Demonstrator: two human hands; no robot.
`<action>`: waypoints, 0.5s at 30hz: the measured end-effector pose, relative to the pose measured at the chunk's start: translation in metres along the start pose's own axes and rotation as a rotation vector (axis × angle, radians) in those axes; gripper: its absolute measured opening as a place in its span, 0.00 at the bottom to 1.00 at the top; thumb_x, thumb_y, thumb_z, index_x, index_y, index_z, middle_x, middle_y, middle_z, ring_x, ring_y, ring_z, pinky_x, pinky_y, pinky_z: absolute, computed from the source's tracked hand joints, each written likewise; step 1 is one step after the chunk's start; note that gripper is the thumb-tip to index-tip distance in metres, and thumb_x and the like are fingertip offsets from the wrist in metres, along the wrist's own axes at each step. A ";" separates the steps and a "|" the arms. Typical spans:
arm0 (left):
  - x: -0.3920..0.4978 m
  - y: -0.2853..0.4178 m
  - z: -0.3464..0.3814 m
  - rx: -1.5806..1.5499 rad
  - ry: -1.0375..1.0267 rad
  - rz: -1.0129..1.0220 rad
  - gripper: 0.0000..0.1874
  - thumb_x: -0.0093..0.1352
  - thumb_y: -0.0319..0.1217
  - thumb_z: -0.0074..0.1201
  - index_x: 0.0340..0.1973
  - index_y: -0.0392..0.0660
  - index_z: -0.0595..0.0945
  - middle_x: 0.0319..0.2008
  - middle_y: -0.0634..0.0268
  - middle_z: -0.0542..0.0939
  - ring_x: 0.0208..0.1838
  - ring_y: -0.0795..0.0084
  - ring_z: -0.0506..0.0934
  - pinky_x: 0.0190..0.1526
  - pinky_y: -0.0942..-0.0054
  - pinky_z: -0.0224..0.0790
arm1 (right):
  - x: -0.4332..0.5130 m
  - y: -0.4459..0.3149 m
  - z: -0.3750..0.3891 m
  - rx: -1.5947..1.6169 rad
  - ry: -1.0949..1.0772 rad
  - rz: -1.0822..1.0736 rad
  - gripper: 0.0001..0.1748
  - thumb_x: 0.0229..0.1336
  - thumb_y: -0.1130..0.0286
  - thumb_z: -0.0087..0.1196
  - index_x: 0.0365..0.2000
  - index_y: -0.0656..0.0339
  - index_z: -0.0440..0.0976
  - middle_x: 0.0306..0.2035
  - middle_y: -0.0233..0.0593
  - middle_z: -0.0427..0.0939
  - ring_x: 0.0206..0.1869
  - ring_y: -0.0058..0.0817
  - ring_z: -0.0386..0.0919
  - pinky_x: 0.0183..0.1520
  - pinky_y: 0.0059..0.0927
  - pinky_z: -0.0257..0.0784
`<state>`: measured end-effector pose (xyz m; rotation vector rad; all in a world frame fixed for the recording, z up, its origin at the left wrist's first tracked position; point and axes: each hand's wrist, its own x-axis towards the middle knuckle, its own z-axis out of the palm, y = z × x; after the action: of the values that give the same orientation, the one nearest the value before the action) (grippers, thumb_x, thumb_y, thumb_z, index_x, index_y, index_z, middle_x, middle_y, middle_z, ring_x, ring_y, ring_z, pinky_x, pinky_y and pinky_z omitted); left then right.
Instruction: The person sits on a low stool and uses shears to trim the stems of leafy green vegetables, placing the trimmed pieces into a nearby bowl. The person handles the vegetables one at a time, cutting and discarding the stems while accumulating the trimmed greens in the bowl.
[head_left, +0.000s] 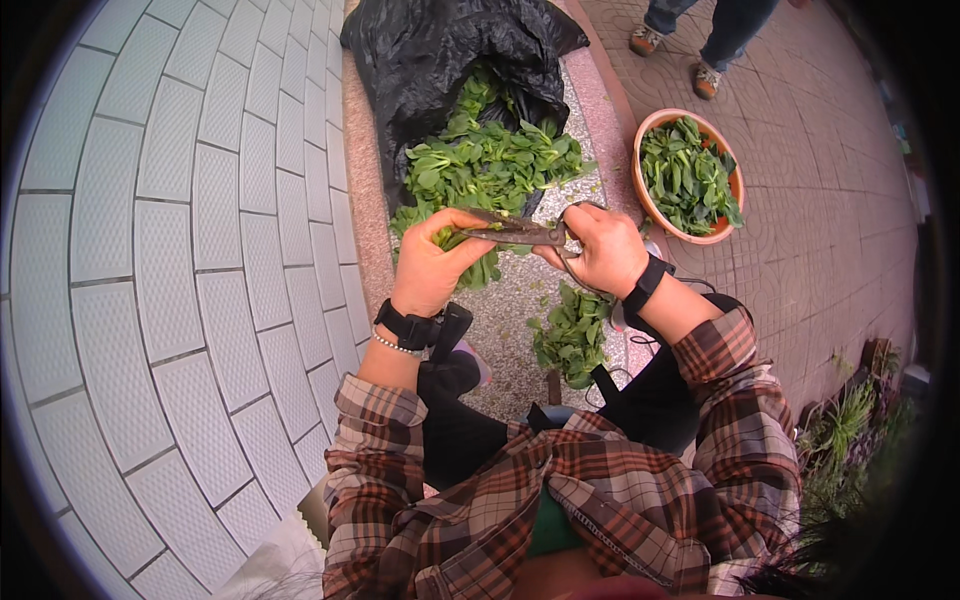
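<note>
My right hand (609, 246) grips the handles of a pair of worn metal scissors (517, 233), whose blades are spread and point left. Between finger and thumb, my left hand (437, 262) pinches a leafy green plant (450, 238) by its stem end, right at the blades. Its leaves hang below the fingers and partly merge with the greens behind. A heap of leafy greens (487, 169) spills from the mouth of a black plastic bag (450, 52) just beyond my hands. Nearer my body, a smaller pile of greens (574, 334) lies on the speckled stone floor (499, 330).
At the right, an orange plastic basin (651, 196) holds more leafy greens on the paving (817, 225). Another person's legs (720, 37) stand behind it. A white tiled wall (172, 255) rises along the left. Potted plants (847, 412) grow at the lower right.
</note>
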<state>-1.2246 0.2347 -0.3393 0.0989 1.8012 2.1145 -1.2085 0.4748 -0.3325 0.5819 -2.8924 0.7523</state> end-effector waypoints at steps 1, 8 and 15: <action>0.000 -0.001 0.001 -0.027 -0.012 -0.011 0.09 0.64 0.22 0.59 0.39 0.33 0.80 0.39 0.62 0.82 0.41 0.76 0.79 0.46 0.78 0.71 | -0.002 0.001 0.001 0.001 -0.007 0.002 0.24 0.48 0.49 0.65 0.23 0.59 0.69 0.20 0.41 0.72 0.23 0.42 0.75 0.25 0.39 0.72; 0.004 -0.004 0.005 -0.067 -0.155 -0.159 0.08 0.66 0.25 0.59 0.38 0.34 0.80 0.36 0.59 0.83 0.41 0.75 0.80 0.46 0.77 0.72 | -0.029 0.005 0.007 0.182 -0.151 0.144 0.27 0.49 0.48 0.64 0.20 0.61 0.68 0.17 0.42 0.72 0.21 0.42 0.75 0.25 0.38 0.71; 0.000 0.000 0.003 0.034 -0.290 -0.260 0.06 0.66 0.23 0.56 0.37 0.36 0.78 0.34 0.59 0.82 0.39 0.71 0.81 0.43 0.75 0.74 | -0.064 0.005 0.026 0.489 -0.388 0.534 0.31 0.54 0.45 0.61 0.17 0.65 0.69 0.13 0.43 0.67 0.17 0.34 0.66 0.25 0.34 0.66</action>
<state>-1.2239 0.2377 -0.3386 0.1619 1.5865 1.7880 -1.1514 0.4876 -0.3697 -0.0492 -3.2608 1.6055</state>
